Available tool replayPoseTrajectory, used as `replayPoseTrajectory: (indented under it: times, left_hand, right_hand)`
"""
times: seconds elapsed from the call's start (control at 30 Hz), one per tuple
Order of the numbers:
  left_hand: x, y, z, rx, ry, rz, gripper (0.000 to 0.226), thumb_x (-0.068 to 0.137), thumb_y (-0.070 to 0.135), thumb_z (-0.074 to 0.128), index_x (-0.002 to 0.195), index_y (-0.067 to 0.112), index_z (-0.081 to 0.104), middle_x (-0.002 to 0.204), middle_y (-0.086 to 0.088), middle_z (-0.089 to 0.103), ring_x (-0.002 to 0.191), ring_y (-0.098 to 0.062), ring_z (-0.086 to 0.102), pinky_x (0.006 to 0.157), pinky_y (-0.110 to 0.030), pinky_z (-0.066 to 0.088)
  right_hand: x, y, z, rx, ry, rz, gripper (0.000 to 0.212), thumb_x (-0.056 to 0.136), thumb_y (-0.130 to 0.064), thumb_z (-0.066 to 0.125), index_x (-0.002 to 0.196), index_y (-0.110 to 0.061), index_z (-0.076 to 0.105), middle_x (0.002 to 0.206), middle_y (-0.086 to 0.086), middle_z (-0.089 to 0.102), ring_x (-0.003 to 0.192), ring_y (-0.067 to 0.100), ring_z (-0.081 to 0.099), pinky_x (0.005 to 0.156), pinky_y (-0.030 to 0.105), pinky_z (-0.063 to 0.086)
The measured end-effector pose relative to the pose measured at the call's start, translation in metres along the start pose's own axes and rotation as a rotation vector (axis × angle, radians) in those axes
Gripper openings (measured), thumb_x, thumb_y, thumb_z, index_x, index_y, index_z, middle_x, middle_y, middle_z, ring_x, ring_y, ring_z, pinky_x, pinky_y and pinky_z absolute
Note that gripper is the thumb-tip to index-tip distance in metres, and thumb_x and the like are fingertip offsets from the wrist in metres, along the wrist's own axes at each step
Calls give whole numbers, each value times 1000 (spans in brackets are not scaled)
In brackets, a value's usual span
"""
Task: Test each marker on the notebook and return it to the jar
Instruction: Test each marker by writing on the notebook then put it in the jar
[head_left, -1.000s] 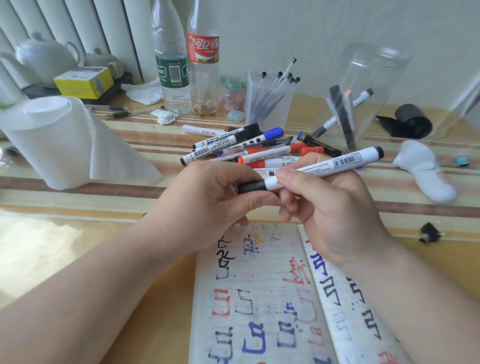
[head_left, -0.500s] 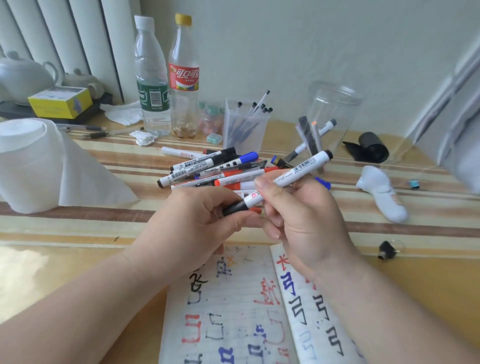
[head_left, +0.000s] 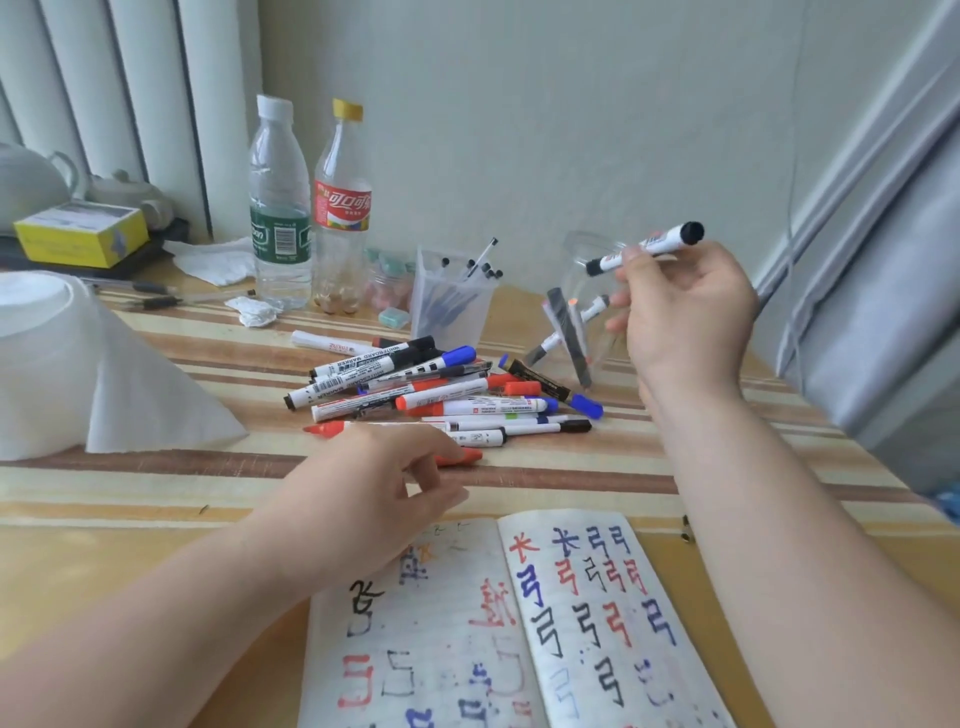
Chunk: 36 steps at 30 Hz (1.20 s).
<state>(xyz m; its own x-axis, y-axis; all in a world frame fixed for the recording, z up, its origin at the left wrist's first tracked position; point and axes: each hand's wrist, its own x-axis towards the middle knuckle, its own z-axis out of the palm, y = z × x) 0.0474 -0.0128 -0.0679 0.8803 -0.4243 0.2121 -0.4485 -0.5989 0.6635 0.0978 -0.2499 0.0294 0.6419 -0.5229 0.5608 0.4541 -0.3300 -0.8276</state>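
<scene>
**Black marker held at the jar's mouth**

Your right hand (head_left: 685, 317) is raised off the table, thumb and fingertips pinching the white barrel of a black marker (head_left: 647, 248). The marker slants, its lower black end at the rim of the clear jar (head_left: 584, 260), which stands just left of that hand with a few markers leaning inside.

Your left hand (head_left: 374, 493) hovers low, fingers loose and parted, holding nothing. Its fingertips are at the near edge of the marker pile (head_left: 441, 395), beside a red cap (head_left: 460, 457).

The pile crowds the table (head_left: 156, 519) between the jar and the paper towel roll (head_left: 52, 364). The open notebook (head_left: 519, 623) lies nearest you, across the table's front edge, covered in test strokes. A bare striped band runs between the notebook and the pile. A grey curtain (head_left: 883, 312) hangs close on your right, and a pen cup (head_left: 452, 301) and 2 bottles (head_left: 311, 218) stand behind the pile.
</scene>
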Motion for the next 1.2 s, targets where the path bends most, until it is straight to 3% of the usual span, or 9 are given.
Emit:
replayPoseTrajectory:
  times: [0.3,0.4,0.5,0.63,0.7,0.8,0.9,1.07,1.2]
  left_hand:
    - [3,-12,5,52,5,46,22,90,49,71,111,44,67,101,48,54,83,14,57,60,-11,40]
    - [3,-12,6,54,2,48,21,90,50,70,110,45,67,102,50,53,84,15,57,58,-10,39]
    - [3,-11,5,59,-8,54,21,90,51,70,110,46,67,104,51,52,84,13,58,58,-11,39]
    - [3,-9,3,53,-25,42,16,90,51,69,105,49,65,104,50,53,83,11,59,58,-11,39]
    - [2,-7,1,51,-35,26,12,90,50,69,97,52,60,102,50,53,82,11,59,58,-11,39]
    - [0,-4,-2,70,-35,7,10,91,51,69,88,48,59,95,47,56,77,10,60,54,-12,38]
    - [-2,-3,-5,84,-70,-29,17,91,50,68,82,37,63,76,32,65,61,0,60,53,-23,47]
    - [-6,-8,-13,-17,-47,-90,17,94,22,66,79,26,59,61,9,71,50,-3,67,54,-24,52]
    - [-4,-11,-22,-216,-137,-235,16,83,8,54,79,23,55,65,-7,73,59,-25,75,61,-37,61]
  right_hand:
    - [56,4,18,-13,179,-40,13,80,-27,72,76,-19,62,63,0,68,49,19,60,44,32,52]
    - [61,14,22,-119,127,22,11,81,-23,72,90,-18,67,62,-5,70,53,18,66,55,41,59]
    - [54,22,25,-134,90,68,37,84,-17,75,120,-12,64,71,-7,69,43,5,63,50,31,55]
    - [27,24,25,-182,40,39,26,85,-17,76,108,-22,64,76,-7,69,55,8,66,61,36,60]
    - [4,23,25,-239,-72,26,17,85,-18,76,92,-28,65,73,-11,69,57,0,65,59,26,54]
    - [-38,27,25,-517,-503,36,17,82,-24,79,77,-33,66,72,-14,68,58,-7,61,51,10,42]
    - [-75,35,19,-763,-858,33,13,85,-27,73,85,-38,65,84,-19,66,69,-2,60,56,16,42]
    - [-93,36,16,-756,-1079,-97,17,84,-21,70,96,-33,69,93,-18,56,85,4,57,77,33,53]
    - [-94,33,21,-812,-1108,-196,21,88,-25,66,107,-33,67,103,-14,58,96,12,58,82,37,55]
